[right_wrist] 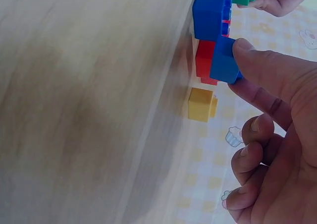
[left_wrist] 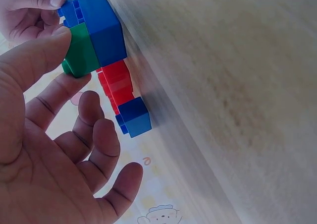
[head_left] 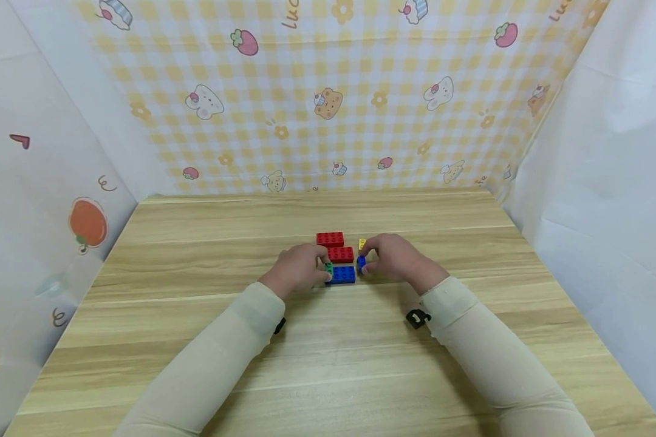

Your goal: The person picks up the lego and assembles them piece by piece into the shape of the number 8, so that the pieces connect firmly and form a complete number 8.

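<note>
My left hand point(head_left: 299, 267) pinches a small green brick point(left_wrist: 83, 51) between thumb and index finger. The green brick stands on the left end of a long blue brick point(head_left: 345, 276), studs up. With thumb and index finger, my right hand point(head_left: 395, 256) pinches a small blue brick point(right_wrist: 224, 60) just off the long brick's right end; it looks raised slightly above the table. The other fingers of both hands curl loosely. Behind the long blue brick lie two red bricks point(head_left: 341, 254). A small yellow brick point(head_left: 362, 244) is just beyond my right fingertips.
In the left wrist view, another small blue brick point(left_wrist: 134, 117) stands by the red ones; my left hand hides it in the head view. The wooden table point(head_left: 339, 376) meets a checked cloth point(head_left: 328, 139) at the back, with white sheets on both sides.
</note>
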The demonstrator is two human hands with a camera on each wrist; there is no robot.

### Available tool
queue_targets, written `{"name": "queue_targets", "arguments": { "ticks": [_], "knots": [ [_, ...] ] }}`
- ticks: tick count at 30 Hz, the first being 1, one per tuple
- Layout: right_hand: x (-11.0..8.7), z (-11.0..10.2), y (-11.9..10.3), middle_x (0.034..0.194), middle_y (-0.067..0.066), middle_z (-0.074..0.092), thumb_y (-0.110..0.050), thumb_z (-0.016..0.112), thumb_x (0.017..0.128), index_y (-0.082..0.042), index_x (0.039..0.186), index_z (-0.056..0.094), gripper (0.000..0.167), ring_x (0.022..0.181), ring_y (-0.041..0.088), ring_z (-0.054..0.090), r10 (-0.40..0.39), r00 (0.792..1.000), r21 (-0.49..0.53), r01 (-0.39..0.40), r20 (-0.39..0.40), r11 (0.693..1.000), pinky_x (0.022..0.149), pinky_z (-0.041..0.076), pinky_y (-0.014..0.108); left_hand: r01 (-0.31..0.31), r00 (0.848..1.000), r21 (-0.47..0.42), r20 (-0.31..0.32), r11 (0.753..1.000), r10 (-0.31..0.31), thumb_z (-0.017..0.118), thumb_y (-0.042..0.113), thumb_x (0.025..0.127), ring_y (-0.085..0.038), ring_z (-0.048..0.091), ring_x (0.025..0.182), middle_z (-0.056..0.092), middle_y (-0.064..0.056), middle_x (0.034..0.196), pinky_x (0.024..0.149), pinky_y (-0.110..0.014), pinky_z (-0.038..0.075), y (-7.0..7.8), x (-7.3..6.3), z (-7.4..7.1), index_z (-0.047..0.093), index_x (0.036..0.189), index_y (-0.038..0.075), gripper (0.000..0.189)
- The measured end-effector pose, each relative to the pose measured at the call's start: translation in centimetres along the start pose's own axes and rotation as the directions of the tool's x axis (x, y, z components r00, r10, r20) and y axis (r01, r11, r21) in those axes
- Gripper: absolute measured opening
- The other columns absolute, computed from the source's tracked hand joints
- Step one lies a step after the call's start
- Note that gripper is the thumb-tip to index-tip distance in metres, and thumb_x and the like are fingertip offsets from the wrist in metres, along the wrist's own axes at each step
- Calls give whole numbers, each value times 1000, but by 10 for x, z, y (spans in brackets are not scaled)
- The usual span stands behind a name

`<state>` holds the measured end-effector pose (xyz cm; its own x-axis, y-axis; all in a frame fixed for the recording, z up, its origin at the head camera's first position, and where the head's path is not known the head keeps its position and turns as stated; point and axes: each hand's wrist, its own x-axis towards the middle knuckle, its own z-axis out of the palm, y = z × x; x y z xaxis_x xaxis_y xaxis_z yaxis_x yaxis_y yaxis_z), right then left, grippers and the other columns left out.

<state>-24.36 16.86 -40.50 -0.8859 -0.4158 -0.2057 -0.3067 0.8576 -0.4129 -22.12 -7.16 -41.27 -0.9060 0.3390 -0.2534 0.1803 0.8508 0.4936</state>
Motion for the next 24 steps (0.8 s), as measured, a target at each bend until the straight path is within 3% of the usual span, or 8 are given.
{"name": "queue_targets", "arguments": {
  "ticks": [24],
  "knots": [
    [0, 0, -2, 122, 7, 73, -26, 82, 94, -13, 122, 76, 32, 102, 24, 63, -35, 999, 13, 35, -9, 999, 95, 53, 46, 2, 1000, 0, 0, 1000, -2, 80, 29, 95, -21, 61, 82, 67, 2, 85, 102, -53, 39, 0, 1, 1, 69, 105, 19, 18]
  ]
}}
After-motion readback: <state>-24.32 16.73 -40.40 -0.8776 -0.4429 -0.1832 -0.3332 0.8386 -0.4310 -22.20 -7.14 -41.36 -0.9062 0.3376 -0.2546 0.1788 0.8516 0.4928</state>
